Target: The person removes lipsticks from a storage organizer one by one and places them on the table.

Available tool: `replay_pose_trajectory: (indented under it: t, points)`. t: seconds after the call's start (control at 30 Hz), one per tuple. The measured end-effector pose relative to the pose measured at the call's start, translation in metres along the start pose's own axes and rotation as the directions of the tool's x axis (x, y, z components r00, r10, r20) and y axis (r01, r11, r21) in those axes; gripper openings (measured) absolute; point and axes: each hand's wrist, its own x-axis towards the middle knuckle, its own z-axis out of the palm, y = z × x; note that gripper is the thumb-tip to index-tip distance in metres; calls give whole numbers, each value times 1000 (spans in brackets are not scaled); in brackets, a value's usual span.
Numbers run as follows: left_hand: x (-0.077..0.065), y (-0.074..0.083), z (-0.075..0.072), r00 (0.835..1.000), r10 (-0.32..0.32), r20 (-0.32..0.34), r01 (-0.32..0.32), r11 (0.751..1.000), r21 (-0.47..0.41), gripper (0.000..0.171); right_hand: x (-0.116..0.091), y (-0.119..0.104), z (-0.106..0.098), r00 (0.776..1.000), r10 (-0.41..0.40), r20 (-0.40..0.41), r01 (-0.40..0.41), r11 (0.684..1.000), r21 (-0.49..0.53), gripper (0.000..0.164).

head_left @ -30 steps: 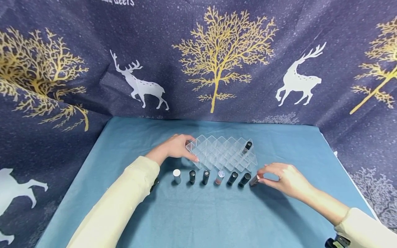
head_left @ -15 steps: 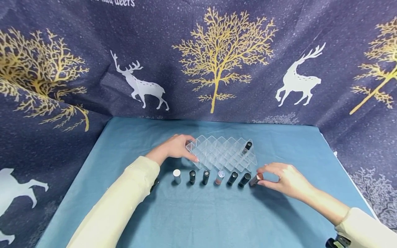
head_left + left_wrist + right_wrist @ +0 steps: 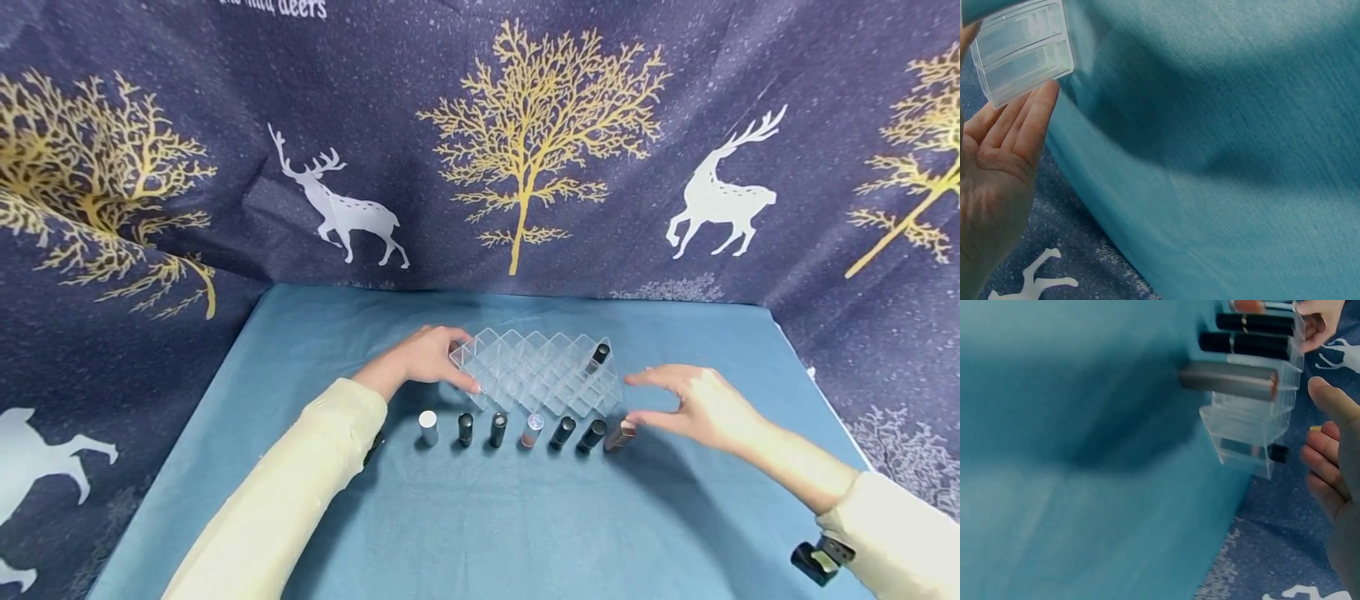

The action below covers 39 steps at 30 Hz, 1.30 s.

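Observation:
A clear plastic lipstick organizer (image 3: 536, 377) with diamond-shaped compartments stands on the blue cloth. My left hand (image 3: 426, 354) grips its left end, thumb at the front and fingers behind; the left wrist view has those fingers against the organizer's end wall (image 3: 1022, 56). In a right-hand compartment stands a black-capped lipstick (image 3: 600, 354). Near the organizer's right end, my right hand (image 3: 705, 404) is spread with nothing between thumb and fingers. Just below its thumb a brown lipstick with a shiny copper top (image 3: 619, 437) stands at the row's right end, also in the right wrist view (image 3: 1229, 379).
In front of the organizer, a row of upright lipsticks runs leftward: two black ones (image 3: 593, 435), a glittery-capped one (image 3: 532, 428), two more dark ones (image 3: 497, 428) and a white-capped one (image 3: 428, 427). A dark-blue deer-print cloth (image 3: 360, 150) hangs behind the table.
My right hand has let go of the brown lipstick, and has risen up and away with its fingers spread wider. The left hand and organizer have stayed put.

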Motion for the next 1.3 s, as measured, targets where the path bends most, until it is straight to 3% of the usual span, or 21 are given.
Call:
replay_pose_trajectory:
  t: [0.4, 0.7, 1.03, 1.3]
  points:
    - [-2, 0, 1, 1000, -11, 10, 11, 1000, -11, 88, 33, 23, -12, 990, 61, 129, -65, 998, 27, 57]
    - [-1, 1, 2, 1000, -16, 20, 16, 1000, 1, 89, 50, 38, -7, 973, 94, 211, -95, 995, -3, 58]
    - [-4, 3, -1, 1000, -12, 15, 12, 1000, -7, 90, 66, 48, 4, 936, 175, 304, -174, 984, -30, 65]
    - [-2, 2, -2, 999, -24, 24, 24, 1000, -19, 89, 70, 53, 11, 931, 187, 314, -186, 982, -35, 64]
